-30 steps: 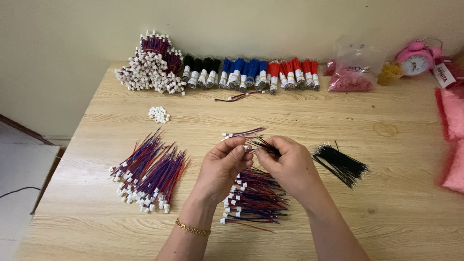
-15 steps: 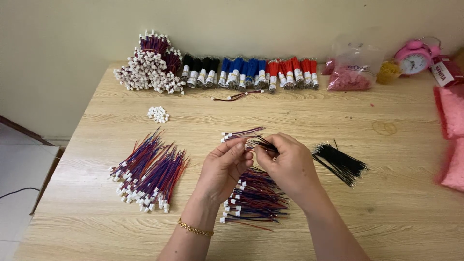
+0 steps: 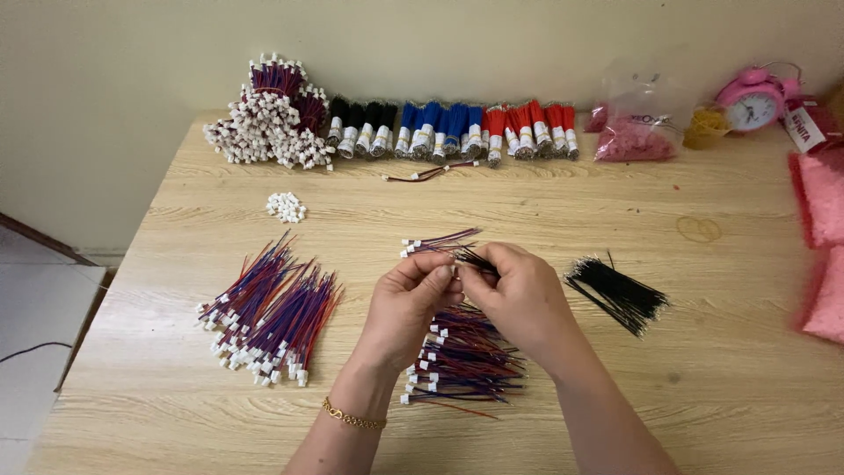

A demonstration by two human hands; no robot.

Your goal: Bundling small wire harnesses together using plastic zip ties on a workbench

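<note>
Left hand [image 3: 409,303] and right hand [image 3: 519,295] are pinching together on a wire lead [image 3: 440,242] above mid-table [image 3: 527,202], a done-looking pile [image 3: 268,312] sitting left, black wires [image 3: 615,295] waiting right, so seemingly midway.

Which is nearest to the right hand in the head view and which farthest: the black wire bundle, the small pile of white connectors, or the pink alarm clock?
Measured from the right hand:
1. Black wire bundle, lying on the table just to the hand's right.
2. Small pile of white connectors, off to the left, toward the back.
3. Pink alarm clock, at the far right back edge.
</note>
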